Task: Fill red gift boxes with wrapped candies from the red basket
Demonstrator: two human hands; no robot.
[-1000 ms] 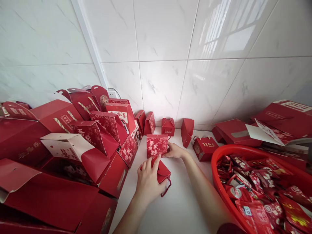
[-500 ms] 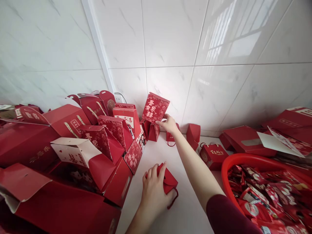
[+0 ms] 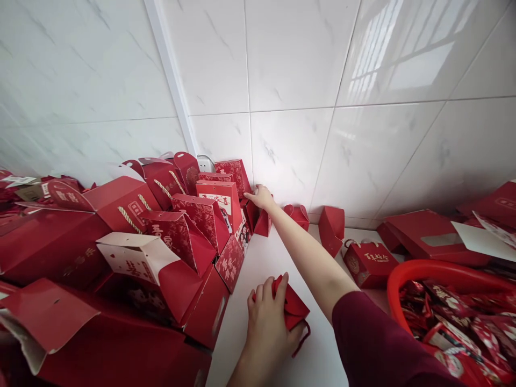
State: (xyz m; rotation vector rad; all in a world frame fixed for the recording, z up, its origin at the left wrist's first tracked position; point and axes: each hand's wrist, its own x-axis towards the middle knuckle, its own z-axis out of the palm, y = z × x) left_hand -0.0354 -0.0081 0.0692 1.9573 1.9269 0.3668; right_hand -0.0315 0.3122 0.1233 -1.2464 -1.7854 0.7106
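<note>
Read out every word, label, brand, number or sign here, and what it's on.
"百年好合": small red cardboard box with rope handles.
"吾家有囍", apparently: low, patterned red cardboard box.
"喜": white-panelled red cardboard box; preceding characters unclear.
Too small or blurred: print on other red cardboard boxes, glossy red packets.

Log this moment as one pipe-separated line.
left hand: gripping small red box on white table | right hand: at edge of floral red box | red basket: right, holding packets

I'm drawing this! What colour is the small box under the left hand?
The small box is red, shown best in the head view.
</note>
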